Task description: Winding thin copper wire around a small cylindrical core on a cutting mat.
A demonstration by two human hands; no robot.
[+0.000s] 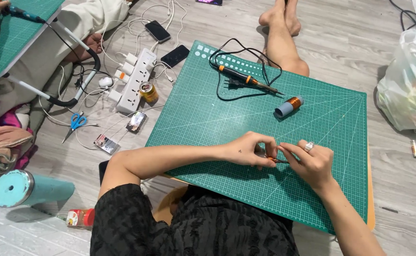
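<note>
Head view showed my left hand and right hand meeting near the cutting mat's front edge, fingertips of both pinched on a small copper-wound piece, steadied from either end. It looked thin, orange, partly hidden. Toward the mat's far edge lay a copper wire spool and soldering iron.

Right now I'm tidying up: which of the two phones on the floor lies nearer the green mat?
The lower phone, beside the green mat's corner; the other phone lies farther up.
</note>
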